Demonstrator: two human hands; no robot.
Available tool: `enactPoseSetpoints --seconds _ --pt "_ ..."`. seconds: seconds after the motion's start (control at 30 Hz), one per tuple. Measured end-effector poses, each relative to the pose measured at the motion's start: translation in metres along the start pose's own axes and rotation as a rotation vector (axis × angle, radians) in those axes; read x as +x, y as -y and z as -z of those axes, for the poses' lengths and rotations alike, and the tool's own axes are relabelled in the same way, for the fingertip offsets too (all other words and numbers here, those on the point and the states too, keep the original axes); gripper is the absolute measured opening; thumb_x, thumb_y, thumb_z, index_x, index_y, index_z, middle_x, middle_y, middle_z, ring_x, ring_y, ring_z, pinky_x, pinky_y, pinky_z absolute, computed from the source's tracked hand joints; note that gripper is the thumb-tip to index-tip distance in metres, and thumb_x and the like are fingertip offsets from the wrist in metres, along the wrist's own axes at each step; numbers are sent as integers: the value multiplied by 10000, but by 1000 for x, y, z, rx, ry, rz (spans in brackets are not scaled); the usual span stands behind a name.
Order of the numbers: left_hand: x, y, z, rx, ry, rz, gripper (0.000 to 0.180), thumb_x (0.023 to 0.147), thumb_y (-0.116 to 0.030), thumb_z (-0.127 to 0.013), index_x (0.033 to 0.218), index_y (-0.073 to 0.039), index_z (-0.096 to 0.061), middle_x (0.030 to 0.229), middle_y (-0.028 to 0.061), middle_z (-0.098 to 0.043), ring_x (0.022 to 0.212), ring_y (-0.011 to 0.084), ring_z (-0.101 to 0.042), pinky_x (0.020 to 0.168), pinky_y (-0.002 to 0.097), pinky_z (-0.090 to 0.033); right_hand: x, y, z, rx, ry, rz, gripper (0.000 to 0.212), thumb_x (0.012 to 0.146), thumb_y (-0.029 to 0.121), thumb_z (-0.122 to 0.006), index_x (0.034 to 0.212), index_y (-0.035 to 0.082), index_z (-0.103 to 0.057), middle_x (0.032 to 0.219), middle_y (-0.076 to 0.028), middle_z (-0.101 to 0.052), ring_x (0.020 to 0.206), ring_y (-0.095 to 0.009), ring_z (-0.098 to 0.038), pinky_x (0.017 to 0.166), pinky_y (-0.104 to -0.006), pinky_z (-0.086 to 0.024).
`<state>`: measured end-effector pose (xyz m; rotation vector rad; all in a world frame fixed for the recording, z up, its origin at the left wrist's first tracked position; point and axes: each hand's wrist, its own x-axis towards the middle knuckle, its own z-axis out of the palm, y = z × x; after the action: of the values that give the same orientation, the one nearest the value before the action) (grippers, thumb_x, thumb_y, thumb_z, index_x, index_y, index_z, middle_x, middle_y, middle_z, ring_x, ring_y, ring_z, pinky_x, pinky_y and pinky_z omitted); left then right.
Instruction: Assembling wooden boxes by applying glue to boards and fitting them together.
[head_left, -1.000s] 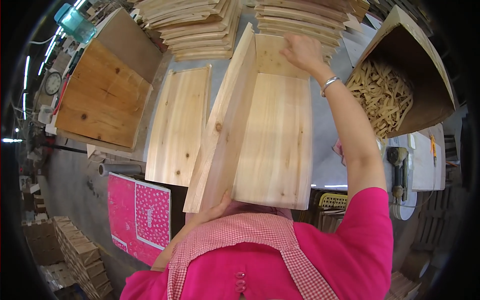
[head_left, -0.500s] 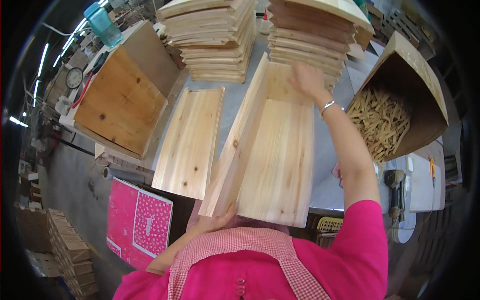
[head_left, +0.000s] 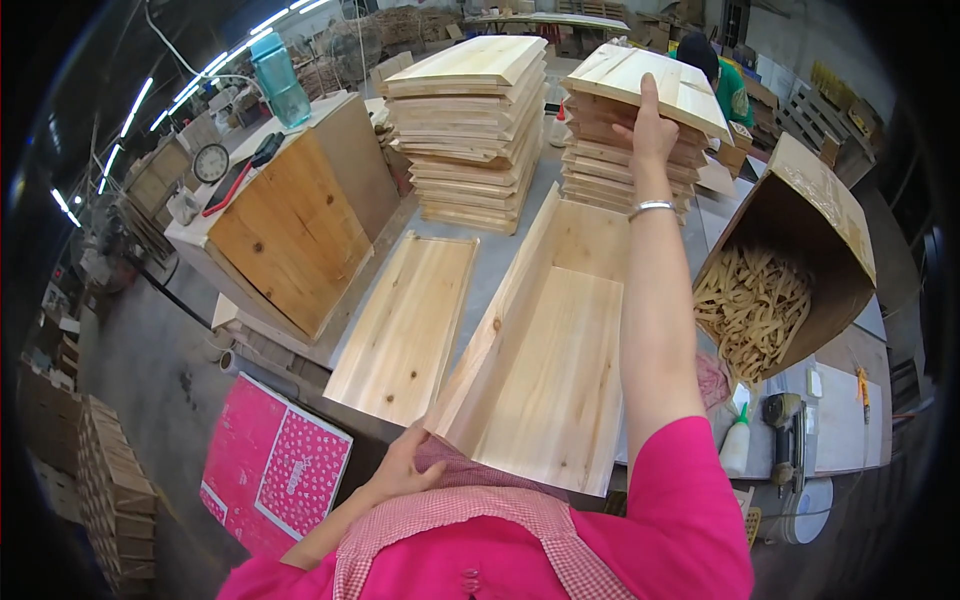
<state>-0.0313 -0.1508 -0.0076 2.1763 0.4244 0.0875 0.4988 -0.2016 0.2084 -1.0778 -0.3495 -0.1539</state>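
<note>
An assembled wooden frame of pale planks (head_left: pixel 545 375), with a long upright left side and a far end piece, lies lengthwise in front of me. My left hand (head_left: pixel 408 468) is at its near left corner, thumb apart from the fingers, fingertips against the side plank's end. Farther off, my right hand (head_left: pixel 652 130) grips the front edge of the top wooden board (head_left: pixel 655 80) on the right stack. One finger lies over the board's upper face; the others are partly hidden below the edge. Left of the frame lies a separate wooden panel (head_left: pixel 405 330).
Another stack of boards (head_left: pixel 465 130) stands at the far left. A cardboard box (head_left: pixel 815 200) on its side holds wood strips (head_left: pixel 755 305). Near it are a glue bottle (head_left: pixel 736 445) and an air nailer (head_left: pixel 783 440). A wooden cabinet (head_left: pixel 285 220) carries a blue bottle (head_left: pixel 280 80).
My right hand has moved from the frame's far end up to the right stack's top board. My left hand's thumb has spread from the side plank. The view has tilted up.
</note>
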Motion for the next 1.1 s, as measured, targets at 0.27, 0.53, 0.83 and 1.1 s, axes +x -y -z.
enactPoseSetpoints --seconds 0.27,0.53,0.83,1.1 --pt "60 4 32 -475 -214 -121 821 901 -73 -682 1601 -116 -254 1532 143 -448 1294 251 -574 1050 398 -479 -47 17 23 70 -132 256 480 867 144 -724 1234 -136 -594 1229 -180 -624 1044 -244 -644 845 -344 -590" --pt "241 -63 81 -632 -133 -93 658 978 -357 -642 1545 -140 -390 1458 104 -525 1234 244 -596 960 420 -516 -258 39 182 -318 -81 314 456 920 81 -694 1309 -82 -523 1275 -162 -600 1117 -241 -609 963 -375 -517" --pt "387 -138 65 -288 12 -81 637 988 -420 -597 1544 -170 -412 1447 84 -543 1214 241 -584 937 426 -520 -442 99 288 -868 -111 231 519 924 43 -685 1385 -69 -474 1355 -192 -569 1189 -266 -592 1009 -404 -510" --pt "418 -154 50 41 102 23 646 944 -396 -625 1541 -231 -440 1420 64 -572 1185 203 -587 874 405 -530 -448 63 308 -904 -48 -96 417 919 6 -700 1299 -82 -553 1224 -165 -641 1070 -234 -636 927 -362 -520"
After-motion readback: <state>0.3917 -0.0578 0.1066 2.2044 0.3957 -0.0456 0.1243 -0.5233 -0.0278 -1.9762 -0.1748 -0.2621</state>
